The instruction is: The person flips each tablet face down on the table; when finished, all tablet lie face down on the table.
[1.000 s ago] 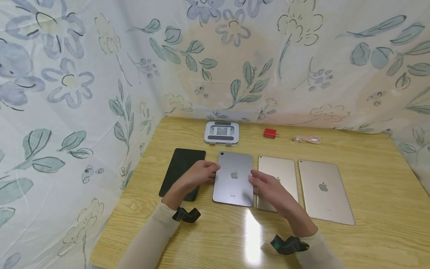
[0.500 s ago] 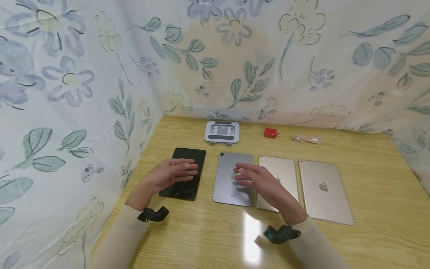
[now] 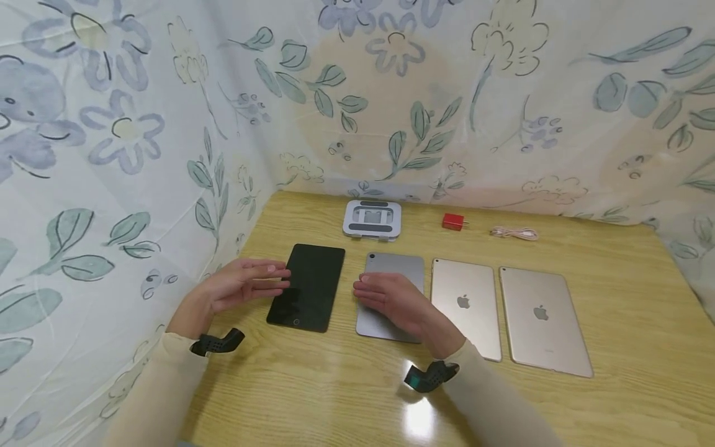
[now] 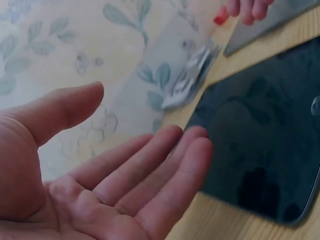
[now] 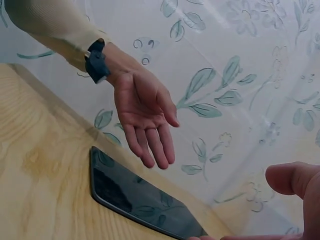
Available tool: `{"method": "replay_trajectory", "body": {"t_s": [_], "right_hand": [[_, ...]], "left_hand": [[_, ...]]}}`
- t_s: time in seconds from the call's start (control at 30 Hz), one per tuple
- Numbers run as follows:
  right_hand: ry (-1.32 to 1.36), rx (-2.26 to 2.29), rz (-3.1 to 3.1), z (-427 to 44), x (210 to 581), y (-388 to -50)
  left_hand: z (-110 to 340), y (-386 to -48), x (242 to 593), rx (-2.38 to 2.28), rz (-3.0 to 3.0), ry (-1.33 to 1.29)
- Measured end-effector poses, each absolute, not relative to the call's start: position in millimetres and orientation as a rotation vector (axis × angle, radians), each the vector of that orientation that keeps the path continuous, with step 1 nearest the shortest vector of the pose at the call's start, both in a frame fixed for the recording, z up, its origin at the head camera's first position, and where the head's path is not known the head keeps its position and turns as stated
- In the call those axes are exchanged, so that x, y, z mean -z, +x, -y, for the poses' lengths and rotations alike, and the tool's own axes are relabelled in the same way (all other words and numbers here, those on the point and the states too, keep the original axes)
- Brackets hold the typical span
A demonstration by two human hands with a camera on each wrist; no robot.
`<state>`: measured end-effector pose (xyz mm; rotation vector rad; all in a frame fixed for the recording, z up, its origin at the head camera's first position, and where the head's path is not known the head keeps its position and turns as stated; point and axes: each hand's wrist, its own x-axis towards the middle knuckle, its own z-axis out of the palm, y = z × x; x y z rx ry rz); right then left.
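A black tablet lies screen up at the left of a row of tablets. My left hand hovers at its left edge, fingers extended and palm turned inward, holding nothing. In the left wrist view, the same hand shows thumb and fingers apart beside the dark screen. My right hand is over the grey tablet, which lies back side up; its fingers are straight and hold nothing. Part of the grey tablet is hidden by that hand. Two gold tablets lie back side up farther right.
Behind the row, a silver folding stand, a red charger plug and a coiled pink cable lie on the wooden table. Floral fabric hangs along the back and left sides.
Both hands have let go of the grey tablet's sides and moved left. The left hand has crossed over the black tablet to its left edge; the right hand is now above the grey tablet.
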<state>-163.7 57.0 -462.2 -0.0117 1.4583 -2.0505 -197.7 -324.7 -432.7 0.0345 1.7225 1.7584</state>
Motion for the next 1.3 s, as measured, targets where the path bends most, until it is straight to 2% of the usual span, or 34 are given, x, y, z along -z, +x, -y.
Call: {"method": "replay_trajectory", "body": {"t_s": [0.5, 1.07, 1.3], "right_hand": [[0.071, 2.034, -1.320, -27, 472, -168], [0.159, 2.118, -1.121, -25, 480, -175], [0.087, 2.087, -1.090, -24, 476, -178]], "left_hand": [[349, -205, 450, -1.634, -1.850, -0.088], [318, -210, 456, -1.608, -2.008, -0.192], [302, -208, 455, -1.558, -2.020, -0.115]]}}
